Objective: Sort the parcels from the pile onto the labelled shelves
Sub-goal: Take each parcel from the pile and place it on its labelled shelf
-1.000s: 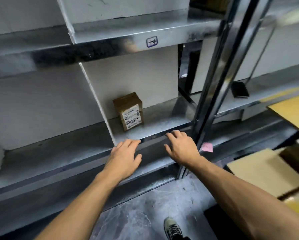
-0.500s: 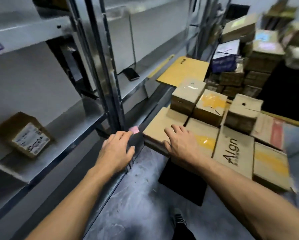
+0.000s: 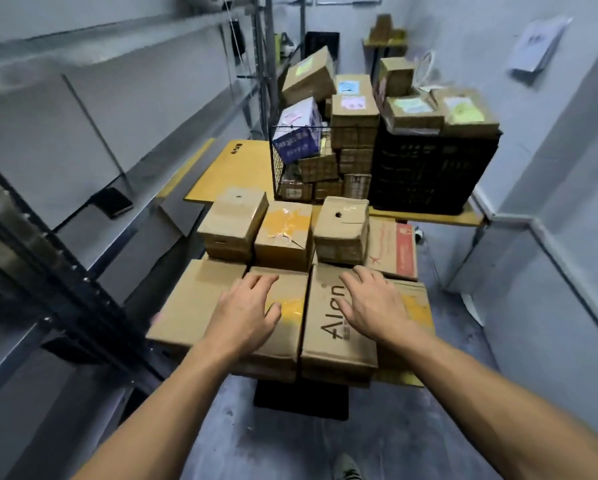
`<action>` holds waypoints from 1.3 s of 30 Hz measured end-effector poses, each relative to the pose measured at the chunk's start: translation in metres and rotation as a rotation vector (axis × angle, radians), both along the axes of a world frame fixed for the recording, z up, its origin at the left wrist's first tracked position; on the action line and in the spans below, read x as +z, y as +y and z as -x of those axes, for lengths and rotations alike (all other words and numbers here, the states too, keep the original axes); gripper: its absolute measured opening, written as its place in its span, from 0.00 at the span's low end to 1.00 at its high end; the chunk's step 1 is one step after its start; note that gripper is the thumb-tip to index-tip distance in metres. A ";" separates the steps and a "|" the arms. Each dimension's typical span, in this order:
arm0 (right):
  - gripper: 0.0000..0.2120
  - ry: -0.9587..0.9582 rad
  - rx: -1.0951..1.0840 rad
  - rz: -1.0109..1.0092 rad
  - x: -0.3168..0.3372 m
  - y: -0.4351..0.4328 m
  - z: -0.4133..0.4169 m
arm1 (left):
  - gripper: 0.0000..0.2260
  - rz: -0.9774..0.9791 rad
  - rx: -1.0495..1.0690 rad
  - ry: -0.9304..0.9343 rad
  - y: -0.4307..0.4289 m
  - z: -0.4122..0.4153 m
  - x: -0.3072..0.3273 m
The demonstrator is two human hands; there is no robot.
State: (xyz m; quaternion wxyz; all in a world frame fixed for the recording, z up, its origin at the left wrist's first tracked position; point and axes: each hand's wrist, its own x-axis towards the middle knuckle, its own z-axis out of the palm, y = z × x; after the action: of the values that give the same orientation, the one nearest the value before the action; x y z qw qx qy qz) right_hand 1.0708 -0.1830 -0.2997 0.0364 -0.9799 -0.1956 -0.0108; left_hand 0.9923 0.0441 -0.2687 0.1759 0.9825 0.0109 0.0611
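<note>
The left arm (image 3: pixel 173 393) and right arm (image 3: pixel 481 386) are reaching forward side by side. The left hand (image 3: pixel 247 308) and right hand (image 3: pixel 373 304) are facing palm-down, fingers loosely spread (thumbs turned inward), gripping nothing.

Shelves (image 3: pixel 124 140) left, parcel pile (image 3: pixel 290 271) ahead, crate (image 3: pixel 432 174) behind it.

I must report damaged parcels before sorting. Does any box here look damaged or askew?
Yes. The small brown cardboard box with yellow tape has that tape torn and wrinkled. The crumpled brown cardboard box right of it has a round hole on top. Behind, the topmost brown box with a green label lies tilted.
</note>
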 end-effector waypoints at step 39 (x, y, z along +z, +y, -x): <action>0.24 0.331 -0.359 -0.936 -0.026 -0.013 -0.160 | 0.25 0.269 0.058 0.029 -0.062 -0.160 -0.032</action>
State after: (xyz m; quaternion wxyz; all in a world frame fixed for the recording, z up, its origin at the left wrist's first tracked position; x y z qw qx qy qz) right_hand 1.2310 -0.1962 -0.3254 0.4982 -0.8655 0.0092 0.0517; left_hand 1.1523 -0.0184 -0.3011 0.3038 0.9501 0.0497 0.0501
